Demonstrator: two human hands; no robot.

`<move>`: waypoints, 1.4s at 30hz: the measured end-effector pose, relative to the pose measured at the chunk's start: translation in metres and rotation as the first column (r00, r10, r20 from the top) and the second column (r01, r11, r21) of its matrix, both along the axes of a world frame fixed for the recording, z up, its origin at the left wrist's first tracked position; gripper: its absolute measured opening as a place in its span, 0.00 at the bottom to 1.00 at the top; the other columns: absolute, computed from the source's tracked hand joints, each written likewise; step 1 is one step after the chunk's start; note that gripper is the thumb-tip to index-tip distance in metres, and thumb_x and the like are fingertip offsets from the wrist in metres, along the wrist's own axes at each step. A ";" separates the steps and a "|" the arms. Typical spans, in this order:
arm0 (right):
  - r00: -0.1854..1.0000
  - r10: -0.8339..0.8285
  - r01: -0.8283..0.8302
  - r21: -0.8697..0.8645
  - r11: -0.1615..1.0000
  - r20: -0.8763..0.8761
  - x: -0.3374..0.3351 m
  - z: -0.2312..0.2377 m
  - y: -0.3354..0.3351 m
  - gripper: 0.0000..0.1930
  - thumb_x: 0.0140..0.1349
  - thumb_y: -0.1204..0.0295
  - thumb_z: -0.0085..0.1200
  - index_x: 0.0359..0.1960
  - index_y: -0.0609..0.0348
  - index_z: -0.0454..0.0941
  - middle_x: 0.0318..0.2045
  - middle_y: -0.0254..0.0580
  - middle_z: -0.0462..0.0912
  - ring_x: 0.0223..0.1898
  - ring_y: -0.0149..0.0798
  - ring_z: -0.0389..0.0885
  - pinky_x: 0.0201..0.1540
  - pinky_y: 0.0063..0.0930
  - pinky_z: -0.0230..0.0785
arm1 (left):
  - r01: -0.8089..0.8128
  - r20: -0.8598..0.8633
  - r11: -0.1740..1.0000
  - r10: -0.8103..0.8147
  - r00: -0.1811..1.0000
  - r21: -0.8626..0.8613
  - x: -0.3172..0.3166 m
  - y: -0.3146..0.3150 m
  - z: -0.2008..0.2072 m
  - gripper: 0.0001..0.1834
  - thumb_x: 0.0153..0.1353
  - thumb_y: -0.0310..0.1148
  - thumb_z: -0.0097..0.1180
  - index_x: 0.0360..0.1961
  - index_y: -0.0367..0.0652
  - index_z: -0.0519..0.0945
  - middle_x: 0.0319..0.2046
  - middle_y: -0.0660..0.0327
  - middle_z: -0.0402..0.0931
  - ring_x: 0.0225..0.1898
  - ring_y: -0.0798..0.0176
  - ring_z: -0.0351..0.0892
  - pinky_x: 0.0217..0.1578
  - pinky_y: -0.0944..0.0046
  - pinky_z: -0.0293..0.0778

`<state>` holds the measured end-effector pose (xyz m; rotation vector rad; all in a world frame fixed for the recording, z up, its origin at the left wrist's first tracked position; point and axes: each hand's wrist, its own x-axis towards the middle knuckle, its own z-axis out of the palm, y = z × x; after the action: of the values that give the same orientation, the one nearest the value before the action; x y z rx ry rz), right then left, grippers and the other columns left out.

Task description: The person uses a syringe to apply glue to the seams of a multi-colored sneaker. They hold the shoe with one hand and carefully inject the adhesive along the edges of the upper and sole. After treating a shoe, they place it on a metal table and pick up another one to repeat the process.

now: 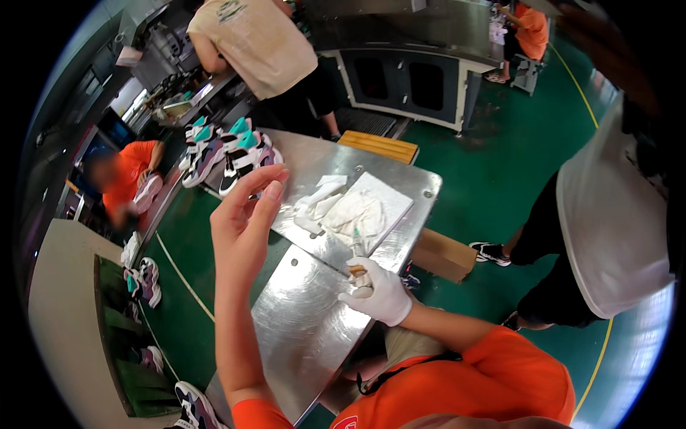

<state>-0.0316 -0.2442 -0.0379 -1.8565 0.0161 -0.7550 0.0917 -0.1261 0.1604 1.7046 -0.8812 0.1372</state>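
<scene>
My bare left hand (246, 211) is raised above the metal table (314, 314), its fingers bent and a small gap showing between thumb and fingertips; nothing shows in it. A white glove covers my right hand (382, 292), which is closed around a slim tool (358, 252) with a brownish part near the fingers and a pale, greenish narrow end. I cannot make out the tool's kind. That narrow end points at a crumpled whitish cloth (357, 216) lying on a white pad (396, 196). Another bunched white cloth (314, 204) lies to the left of it.
Several multicoloured sneakers (239, 154) stand at the table's far left. Beneath its right side is a cardboard box (443, 255). A person in a white top (607, 207) stands close on the right; another person (254, 50) works beyond the table. Shoes sit in a rack (118, 336) at left.
</scene>
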 end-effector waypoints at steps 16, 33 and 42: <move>1.000 0.017 -0.017 -0.116 0.993 0.001 -0.007 0.012 0.007 0.24 0.50 0.59 0.66 0.44 0.58 0.73 0.35 0.44 0.80 0.37 0.47 0.82 0.39 0.35 0.74 | -0.067 0.969 0.984 -0.147 0.197 0.163 -0.092 -0.135 0.180 0.27 0.53 0.30 0.61 0.55 0.42 0.72 0.50 0.50 0.72 0.54 0.48 0.69 0.55 0.54 0.65; 0.994 0.023 -0.010 -0.115 0.993 0.111 0.000 -0.002 0.007 0.24 0.49 0.60 0.67 0.45 0.57 0.73 0.26 0.42 0.81 0.32 0.48 0.82 0.35 0.36 0.75 | 0.012 0.998 0.998 -0.063 -0.030 0.063 -0.115 -0.194 0.154 0.29 0.48 0.29 0.62 0.54 0.41 0.71 0.41 0.56 0.74 0.46 0.51 0.74 0.46 0.56 0.70; 0.989 0.061 -0.040 -0.155 0.987 0.134 0.002 -0.001 0.001 0.25 0.49 0.61 0.67 0.47 0.57 0.72 0.33 0.47 0.81 0.35 0.51 0.81 0.38 0.38 0.75 | -0.089 0.973 0.981 -0.156 0.170 0.173 -0.117 -0.118 0.096 0.35 0.42 0.27 0.67 0.54 0.32 0.69 0.46 0.51 0.74 0.44 0.48 0.75 0.44 0.55 0.72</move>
<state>-0.0298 -0.2434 -0.0391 -1.9363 -0.1810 -0.8681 -0.0257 -0.2444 0.2569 1.6323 -1.9675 1.3527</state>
